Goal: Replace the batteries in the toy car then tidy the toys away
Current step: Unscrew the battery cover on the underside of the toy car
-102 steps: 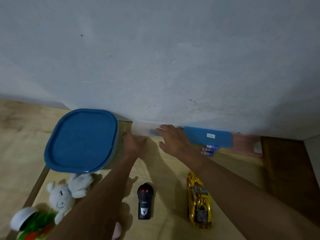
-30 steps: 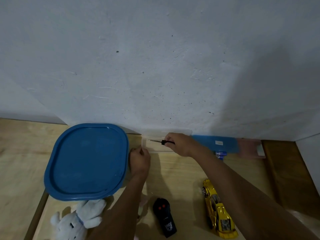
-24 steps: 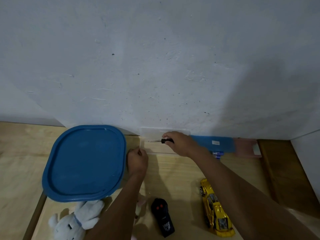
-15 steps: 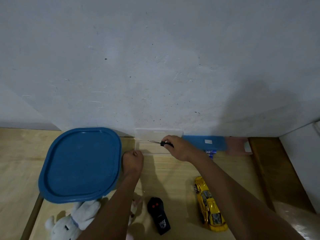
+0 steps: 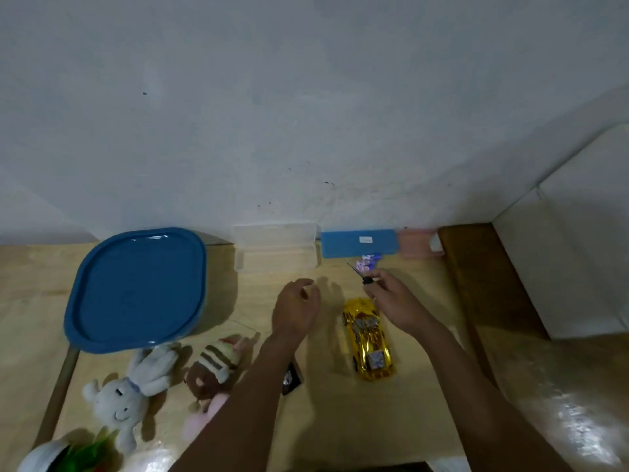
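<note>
The yellow toy car (image 5: 369, 338) lies on the wooden floor, nose pointing away from me. My right hand (image 5: 391, 299) hovers just above its front and pinches a small black-handled screwdriver (image 5: 361, 275), tip pointing up-left. My left hand (image 5: 295, 310) hangs left of the car with loosely curled fingers, holding nothing. Batteries (image 5: 368, 263) lie by the wall beside a blue case (image 5: 359, 243). The clear plastic box (image 5: 277, 250) stands open against the wall. The black remote (image 5: 292, 378) is mostly hidden under my left forearm.
A big blue-lidded container (image 5: 136, 289) sits at the left. Below it lie a grey plush rabbit (image 5: 126, 390), a brown plush toy (image 5: 212, 367) and a white-and-green toy (image 5: 64, 456). A pink case (image 5: 417, 245) is by the wall; a dark wooden strip (image 5: 476, 284) borders the right.
My right hand drew the screwdriver out of the clear box and brought it back over the car. My left hand let go of the box and moved toward the car.
</note>
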`<action>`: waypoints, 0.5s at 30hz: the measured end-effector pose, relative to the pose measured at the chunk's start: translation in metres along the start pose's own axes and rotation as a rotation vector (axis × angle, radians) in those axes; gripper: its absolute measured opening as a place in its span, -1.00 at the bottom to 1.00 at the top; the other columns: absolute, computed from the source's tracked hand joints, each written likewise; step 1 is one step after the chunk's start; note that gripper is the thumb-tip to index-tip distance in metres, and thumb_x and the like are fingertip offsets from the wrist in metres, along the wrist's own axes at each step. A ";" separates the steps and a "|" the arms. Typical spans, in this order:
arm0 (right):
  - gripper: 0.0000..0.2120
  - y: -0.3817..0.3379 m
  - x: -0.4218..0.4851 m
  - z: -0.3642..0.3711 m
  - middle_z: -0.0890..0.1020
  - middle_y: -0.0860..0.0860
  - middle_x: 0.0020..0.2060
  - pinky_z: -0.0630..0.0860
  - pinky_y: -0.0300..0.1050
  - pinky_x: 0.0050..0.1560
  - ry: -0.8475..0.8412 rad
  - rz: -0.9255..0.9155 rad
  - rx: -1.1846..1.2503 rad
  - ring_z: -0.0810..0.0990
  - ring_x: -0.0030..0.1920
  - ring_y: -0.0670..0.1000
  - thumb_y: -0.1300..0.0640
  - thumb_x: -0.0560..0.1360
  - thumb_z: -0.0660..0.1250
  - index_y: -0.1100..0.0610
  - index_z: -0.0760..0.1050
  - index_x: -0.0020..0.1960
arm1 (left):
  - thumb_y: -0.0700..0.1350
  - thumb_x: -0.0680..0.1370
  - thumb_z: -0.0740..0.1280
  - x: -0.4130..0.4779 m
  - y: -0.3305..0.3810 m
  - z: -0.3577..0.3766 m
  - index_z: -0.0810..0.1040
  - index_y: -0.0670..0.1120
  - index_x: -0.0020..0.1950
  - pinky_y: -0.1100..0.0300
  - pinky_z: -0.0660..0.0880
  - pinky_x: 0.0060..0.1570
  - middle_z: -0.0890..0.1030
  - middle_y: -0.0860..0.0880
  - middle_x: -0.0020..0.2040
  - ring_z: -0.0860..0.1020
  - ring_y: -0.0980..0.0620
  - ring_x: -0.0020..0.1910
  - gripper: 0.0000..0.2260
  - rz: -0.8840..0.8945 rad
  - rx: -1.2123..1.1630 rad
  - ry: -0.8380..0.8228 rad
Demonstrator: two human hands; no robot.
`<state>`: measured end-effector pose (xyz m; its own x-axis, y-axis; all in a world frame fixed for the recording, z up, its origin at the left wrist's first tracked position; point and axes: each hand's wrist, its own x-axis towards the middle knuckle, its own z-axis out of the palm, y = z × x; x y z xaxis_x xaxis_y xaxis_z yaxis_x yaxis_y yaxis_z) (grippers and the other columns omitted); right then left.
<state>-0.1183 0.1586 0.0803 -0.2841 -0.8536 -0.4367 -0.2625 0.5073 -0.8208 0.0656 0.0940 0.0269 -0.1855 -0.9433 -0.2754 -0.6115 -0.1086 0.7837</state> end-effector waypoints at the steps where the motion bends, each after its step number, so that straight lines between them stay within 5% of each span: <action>1: -0.92 0.008 -0.007 -0.007 0.58 -0.03 -0.15 0.43 -0.06 -0.12 0.020 0.003 0.021 0.51 -0.20 -0.05 0.08 0.58 0.26 -0.07 0.50 0.01 | 0.06 0.58 0.26 -0.010 0.005 0.015 0.55 -0.08 0.28 0.13 0.49 0.06 0.59 -0.13 0.16 0.57 -0.06 0.06 -0.65 -0.026 0.021 -0.082; 5: -0.90 0.040 -0.023 -0.035 0.51 -0.11 -0.32 0.36 -0.18 -0.26 0.089 0.017 0.075 0.44 -0.34 -0.13 0.08 0.58 0.28 -0.02 0.52 -0.11 | 0.19 0.54 0.28 -0.049 0.031 0.069 0.28 -0.09 0.48 -0.03 0.37 0.26 0.38 -0.19 0.35 0.37 -0.20 0.35 -0.40 -0.195 0.148 -0.182; 10: -0.88 0.076 -0.031 -0.059 0.47 -0.10 -0.40 0.34 -0.18 -0.30 0.092 0.061 0.082 0.42 -0.38 -0.10 0.16 0.55 0.31 0.07 0.52 -0.16 | 0.39 0.34 0.38 -0.078 0.049 0.121 -0.12 -0.10 0.58 -0.11 0.31 0.31 0.16 -0.18 0.45 0.21 -0.22 0.43 0.07 -0.374 0.252 -0.140; 15: -0.89 0.095 -0.039 -0.072 0.47 -0.08 -0.38 0.33 -0.18 -0.28 0.043 0.089 0.067 0.43 -0.35 -0.07 0.12 0.55 0.31 0.08 0.50 -0.15 | 0.19 0.38 0.48 -0.078 0.054 0.129 -0.15 -0.09 0.58 -0.10 0.37 0.25 0.16 -0.19 0.44 0.24 -0.22 0.39 0.04 -0.365 0.297 -0.048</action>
<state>-0.1984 0.2486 0.0454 -0.3433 -0.7991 -0.4936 -0.1728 0.5703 -0.8030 -0.0524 0.2026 0.0189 0.0514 -0.8439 -0.5340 -0.8356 -0.3292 0.4398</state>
